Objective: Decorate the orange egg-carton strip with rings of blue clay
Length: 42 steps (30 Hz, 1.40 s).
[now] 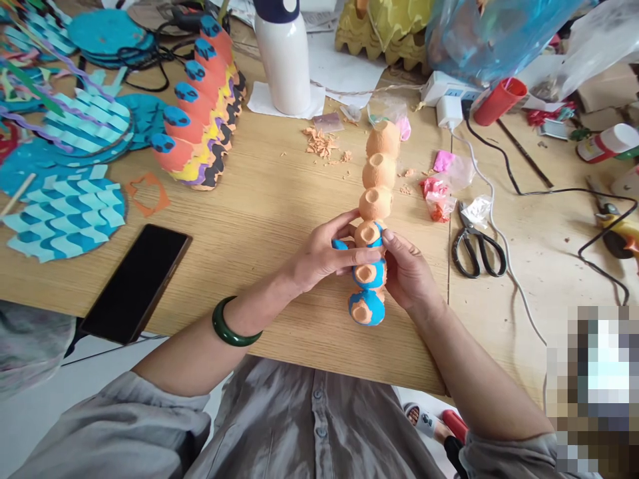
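Observation:
A strip of egg-carton cups lies lengthwise on the wooden table, its far cups bare orange and its near cups painted blue in patches. My left hand, with a green bangle on the wrist, wraps over the strip from the left. My right hand grips the strip's right side. Both hands hide part of the middle cups.
Left of the hands lie a black phone, blue paper-scale discs and a painted carton strip with blue tips. Black scissors, a white bottle, orange shavings and a white cable surround the work.

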Available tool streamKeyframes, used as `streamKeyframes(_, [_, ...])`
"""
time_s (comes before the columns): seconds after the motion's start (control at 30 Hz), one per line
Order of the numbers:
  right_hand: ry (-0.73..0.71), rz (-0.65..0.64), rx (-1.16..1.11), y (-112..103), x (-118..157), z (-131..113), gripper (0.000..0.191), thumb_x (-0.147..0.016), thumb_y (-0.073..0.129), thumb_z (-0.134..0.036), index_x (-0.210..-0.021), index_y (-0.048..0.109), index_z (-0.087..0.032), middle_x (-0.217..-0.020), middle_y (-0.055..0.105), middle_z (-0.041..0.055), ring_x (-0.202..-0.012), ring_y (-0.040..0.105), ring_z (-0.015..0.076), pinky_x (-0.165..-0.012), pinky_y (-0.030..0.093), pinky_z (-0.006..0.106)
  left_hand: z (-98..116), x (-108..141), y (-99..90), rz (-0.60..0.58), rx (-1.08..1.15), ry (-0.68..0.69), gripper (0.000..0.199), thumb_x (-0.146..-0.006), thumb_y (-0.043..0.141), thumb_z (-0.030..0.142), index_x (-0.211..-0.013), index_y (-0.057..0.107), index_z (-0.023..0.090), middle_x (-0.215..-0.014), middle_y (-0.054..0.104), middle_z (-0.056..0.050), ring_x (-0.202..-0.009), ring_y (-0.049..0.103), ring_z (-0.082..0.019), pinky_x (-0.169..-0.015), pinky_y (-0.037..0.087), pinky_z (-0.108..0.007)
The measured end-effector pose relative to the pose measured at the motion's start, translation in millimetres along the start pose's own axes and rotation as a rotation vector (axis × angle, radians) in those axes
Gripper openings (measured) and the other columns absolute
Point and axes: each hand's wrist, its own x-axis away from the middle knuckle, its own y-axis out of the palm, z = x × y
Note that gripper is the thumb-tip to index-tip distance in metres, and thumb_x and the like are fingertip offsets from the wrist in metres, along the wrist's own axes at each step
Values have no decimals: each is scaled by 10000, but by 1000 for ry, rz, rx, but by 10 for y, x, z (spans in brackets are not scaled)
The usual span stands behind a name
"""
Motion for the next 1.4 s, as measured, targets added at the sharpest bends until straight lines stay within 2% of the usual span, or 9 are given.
streamKeyframes(0.1, [-46, 37, 17, 46, 24, 22, 376, -749, 863, -593, -698, 698, -260, -662, 719, -25, -602, 674, 169, -638, 612, 343, -22, 4, 6, 64, -116, 13, 709, -665, 956, 329, -1296, 671, 179, -913, 693, 0, -687, 641, -93, -524, 452, -174])
streamKeyframes(0.3, [5, -5, 40, 39, 29, -3, 376, -793, 806, -628, -805, 728, -261, -769, 786, 24, -810, 783, 259, -723, 661, 424, -65, 0, -10, 22, -225, 72, 488, -770, 889, 418, -1148, 711, 165, -799, 680, 18, -453, 452, -31, -387, 333, -195])
streamKeyframes(0.4, [24, -39, 19, 12, 11, -10, 393, -810, 775, -644, -824, 726, -255, -796, 801, 37, -878, 798, 285, -763, 669, 451, -76, -11, -29, 27, -229, 103, 555, -783, 880, 441, -1225, 692, 164, -876, 728, -14, -474, 515, -46, -386, 378, -197])
streamKeyframes(0.53, [64, -96, -7, 0, -14, -5, 460, -813, 742, -700, -838, 738, -241, -789, 803, 48, -908, 796, 296, -784, 668, 460, -50, -20, -62, 59, -221, 101, 636, -747, 911, 415, -1279, 679, 155, -794, 719, 7, -451, 545, -65, -376, 420, -206])
streamKeyframes(0.77, [55, -60, 1, -10, -40, 0, 458, -822, 730, -713, -895, 736, -261, -818, 798, 19, -765, 752, 223, -752, 647, 403, 54, -11, -92, 74, -188, 69, 730, -649, 976, 315, -1280, 655, 139, -710, 712, 32, -417, 565, -80, -418, 517, -225])
streamKeyframes(0.93, [24, -90, 30, 2, -35, -21, 576, -873, 556, -816, -762, 677, -264, -746, 743, 20, -741, 735, 231, -751, 636, 435, 63, -32, -103, 36, -138, 88, 737, -658, 972, 298, -1293, 636, 132, -684, 693, 52, -402, 541, -67, -416, 524, -223])
streamKeyframes(1.1, [21, -114, -51, 17, -16, -20, 455, -799, 736, -718, -773, 713, -264, -740, 752, 5, -719, 724, 216, -728, 632, 394, 51, -49, -112, 17, -113, 89, 729, -691, 951, 299, -1322, 632, 122, -678, 687, 60, -403, 519, -53, -423, 528, -219])
streamKeyframes(1.23, [32, -57, -118, -14, -27, 7, 368, -724, 874, -594, -834, 775, -257, -718, 760, -10, -636, 679, 179, -642, 593, 333, 32, -73, -114, -7, -65, 41, 741, -697, 937, 276, -1349, 631, 99, -589, 624, 92, -391, 480, -52, -399, 509, -216])
streamKeyframes(1.4, [29, -27, -121, -40, -39, 29, 372, -736, 868, -596, -826, 763, -251, -684, 735, -17, -587, 639, 162, -584, 559, 318, 13, -89, -108, 14, -18, -17, 814, -645, 969, 297, -1355, 637, 75, -569, 614, 92, -388, 428, -36, -368, 457, -195])
